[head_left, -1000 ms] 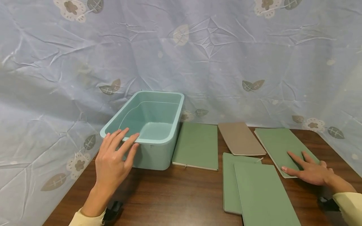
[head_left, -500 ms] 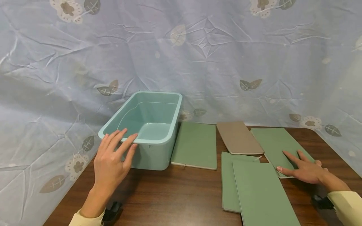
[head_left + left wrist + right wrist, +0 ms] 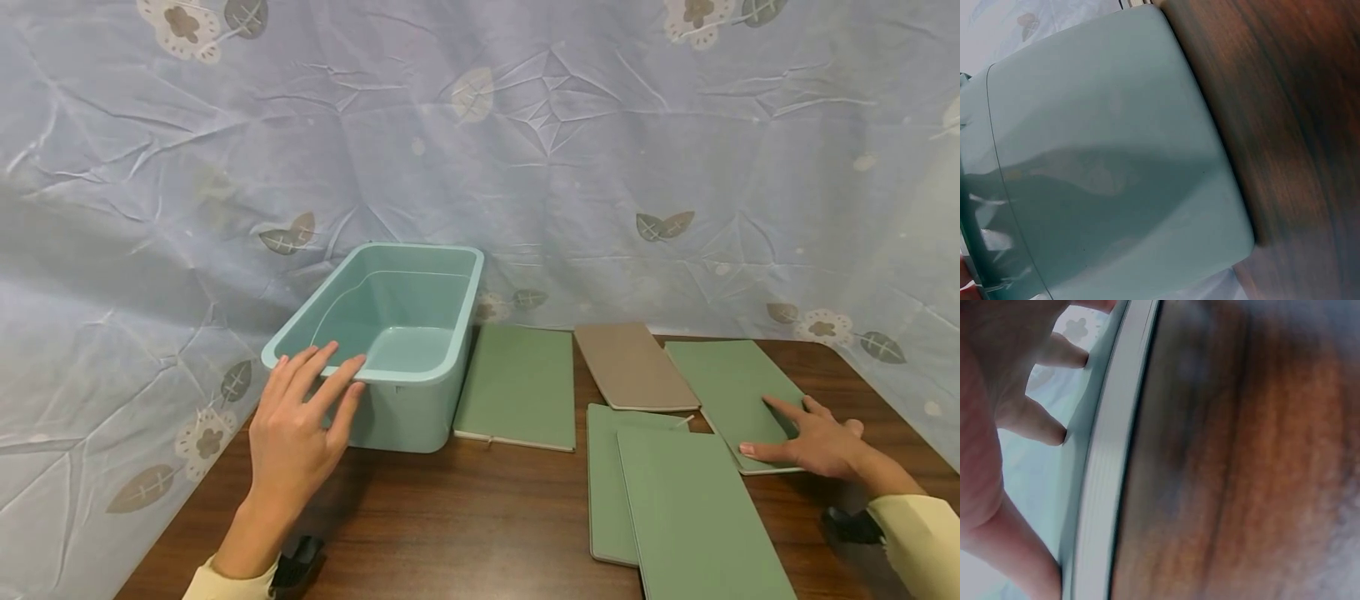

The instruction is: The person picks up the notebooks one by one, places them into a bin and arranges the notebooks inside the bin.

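My left hand [image 3: 296, 437] is at the near rim of a pale teal plastic bin [image 3: 420, 412], its fingertips at the rim and its fingers loosely extended. The bin's outer wall [image 3: 1110, 150] fills most of the left wrist view. Over at the right, my right hand [image 3: 821, 446] rests spread fingertips on the cover of a green notebook [image 3: 735, 375]. Its page edges [image 3: 1107, 456] show in the right wrist view, with the thumb and fingers touching the cover from above. Neither hand grips anything.
Another green notebook [image 3: 521, 387] lies right of the bin, beside a brown notebook [image 3: 637, 367]. Nearer, a green notebook [image 3: 705, 517] overlaps a second one [image 3: 611, 500]. All lie flat on a dark wooden table [image 3: 480, 533]. A patterned curtain [image 3: 555, 167] stands behind.
My right hand has shifted slightly on the green notebook, its fingers now raised and more arched. The left hand and the bin stay put. The head view has moved slightly.
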{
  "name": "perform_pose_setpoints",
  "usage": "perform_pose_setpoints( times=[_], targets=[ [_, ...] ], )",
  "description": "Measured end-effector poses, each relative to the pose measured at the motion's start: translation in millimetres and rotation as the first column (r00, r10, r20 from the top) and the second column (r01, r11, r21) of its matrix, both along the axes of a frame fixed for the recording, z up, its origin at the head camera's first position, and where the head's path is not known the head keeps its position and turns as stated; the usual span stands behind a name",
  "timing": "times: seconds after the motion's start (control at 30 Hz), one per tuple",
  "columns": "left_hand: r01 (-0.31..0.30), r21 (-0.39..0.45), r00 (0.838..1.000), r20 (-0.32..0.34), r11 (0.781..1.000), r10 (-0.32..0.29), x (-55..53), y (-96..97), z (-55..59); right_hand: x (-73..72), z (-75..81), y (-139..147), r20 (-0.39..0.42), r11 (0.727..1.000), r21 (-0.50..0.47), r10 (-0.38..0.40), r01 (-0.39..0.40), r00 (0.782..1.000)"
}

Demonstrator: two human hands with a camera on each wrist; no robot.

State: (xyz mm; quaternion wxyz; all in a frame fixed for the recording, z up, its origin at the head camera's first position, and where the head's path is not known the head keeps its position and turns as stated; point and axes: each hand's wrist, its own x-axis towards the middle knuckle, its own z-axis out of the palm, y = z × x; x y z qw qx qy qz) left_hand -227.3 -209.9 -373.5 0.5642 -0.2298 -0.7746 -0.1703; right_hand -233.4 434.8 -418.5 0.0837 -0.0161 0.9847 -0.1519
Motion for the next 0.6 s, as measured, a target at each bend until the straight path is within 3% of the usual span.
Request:
perform_pose_setpoints(
  times=[0.37,0.43,0.6],
  targets=[
    [-0.007,-0.001,1.0,0.012,1.0,0.007,-0.7,0.6,0.8,-2.4,10.5,16,0.02,0.985,0.137,-0.108,0.104,0.994],
    [-0.003,0.0,1.0,0.013,1.0,0.003,-0.8,0.6,0.5,-2.6,11.8,19,0.031,0.984,0.13,-0.123,0.118,0.992],
    [-0.005,-0.002,1.0,0.015,1.0,0.005,-0.5,0.5,-0.6,-2.9,12.4,27,0.085,0.986,-0.024,-0.161,0.164,0.983]
  ],
)
